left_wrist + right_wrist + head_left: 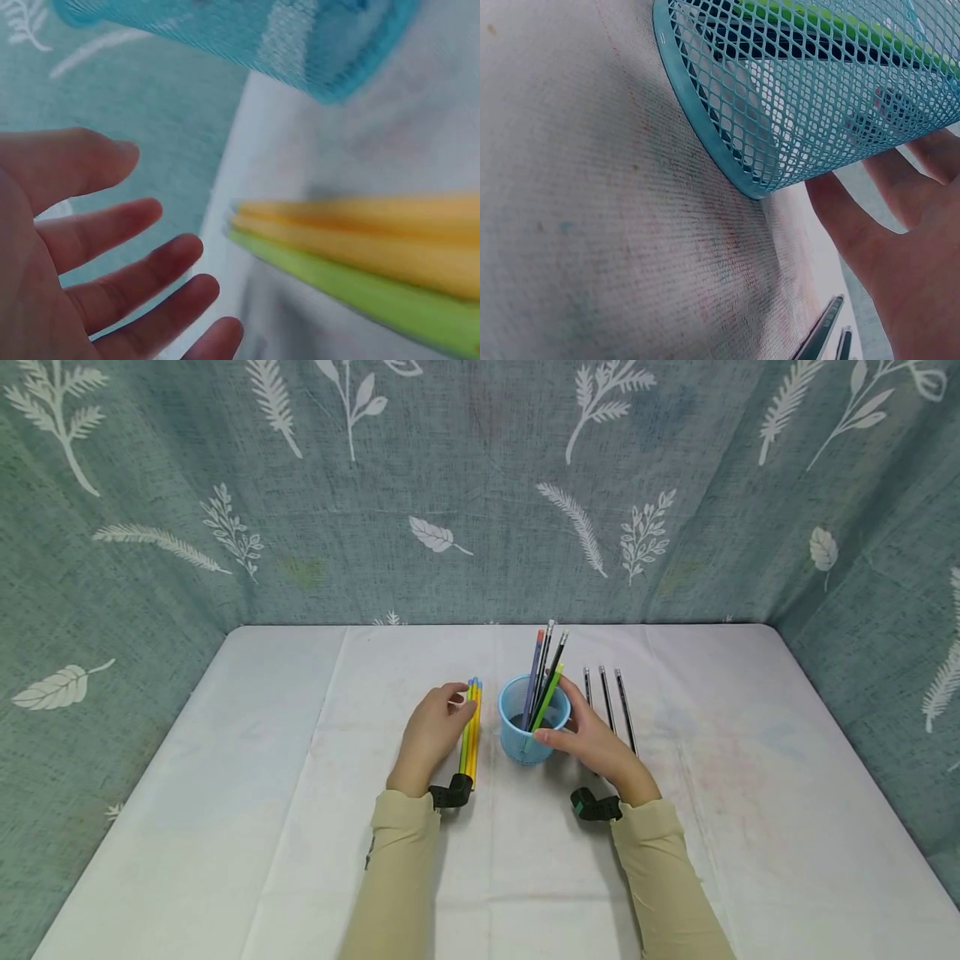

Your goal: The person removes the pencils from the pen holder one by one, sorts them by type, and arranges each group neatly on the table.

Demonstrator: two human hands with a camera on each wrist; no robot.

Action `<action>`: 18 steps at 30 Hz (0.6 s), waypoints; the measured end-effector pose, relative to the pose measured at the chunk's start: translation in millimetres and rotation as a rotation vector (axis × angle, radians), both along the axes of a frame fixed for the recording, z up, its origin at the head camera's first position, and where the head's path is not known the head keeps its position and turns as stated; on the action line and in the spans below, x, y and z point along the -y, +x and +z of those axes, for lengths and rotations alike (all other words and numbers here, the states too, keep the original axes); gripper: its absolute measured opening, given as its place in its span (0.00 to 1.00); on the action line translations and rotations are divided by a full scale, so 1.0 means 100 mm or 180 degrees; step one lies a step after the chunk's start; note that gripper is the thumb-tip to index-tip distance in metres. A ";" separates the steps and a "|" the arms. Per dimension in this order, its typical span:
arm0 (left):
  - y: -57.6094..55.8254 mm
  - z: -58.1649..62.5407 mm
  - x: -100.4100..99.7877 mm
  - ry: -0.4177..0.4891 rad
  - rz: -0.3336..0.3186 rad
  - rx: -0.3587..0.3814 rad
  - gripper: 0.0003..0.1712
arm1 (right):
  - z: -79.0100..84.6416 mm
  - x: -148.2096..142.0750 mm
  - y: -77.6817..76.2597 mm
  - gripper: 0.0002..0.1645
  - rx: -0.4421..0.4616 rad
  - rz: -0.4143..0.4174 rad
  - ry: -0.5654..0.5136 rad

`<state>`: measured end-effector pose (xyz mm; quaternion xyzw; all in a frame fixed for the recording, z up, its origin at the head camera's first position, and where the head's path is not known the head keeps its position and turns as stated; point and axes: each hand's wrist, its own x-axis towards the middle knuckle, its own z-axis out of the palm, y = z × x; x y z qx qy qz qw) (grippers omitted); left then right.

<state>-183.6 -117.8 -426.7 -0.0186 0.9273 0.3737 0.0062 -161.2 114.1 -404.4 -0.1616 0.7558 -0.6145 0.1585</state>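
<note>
My right hand grips a light blue mesh pencil cup upright on the table, thumb at the near side and fingers round the right side. In the cup lean a purple pencil, a green pencil and black ones with pale ends. My left hand is held beside a small row of yellow pencils and a green pencil, left of the cup. Its fingers are spread and loosely bent in the left wrist view, with nothing between them and the pencil tips just past the fingertips.
Several black pencils lie side by side right of the cup, partly hidden by my right hand. A white cloth covers the table. Behind its far edge hangs a grey-green curtain with white leaf prints.
</note>
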 end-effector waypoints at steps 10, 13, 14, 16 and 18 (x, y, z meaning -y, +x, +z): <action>0.07 0.27 -0.07 0.0297 -0.0395 -0.0525 0.22 | 0.00 0.01 0.00 0.48 0.0017 -0.0037 0.0063; 0.12 0.33 -0.09 0.0364 -0.0455 -0.0499 0.21 | 0.00 0.01 0.00 0.48 0.0056 -0.0067 0.0130; 0.13 0.35 -0.10 0.0384 -0.0472 -0.0489 0.21 | 0.00 0.01 0.00 0.48 0.0071 -0.0073 0.0148; 0.14 0.37 -0.11 0.0413 -0.0499 -0.0487 0.21 | 0.00 0.01 0.00 0.48 0.0097 -0.0082 0.0163; 0.15 0.39 -0.13 0.0480 -0.0523 -0.0507 0.20 | 0.00 0.02 -0.01 0.48 0.0095 -0.0075 0.0147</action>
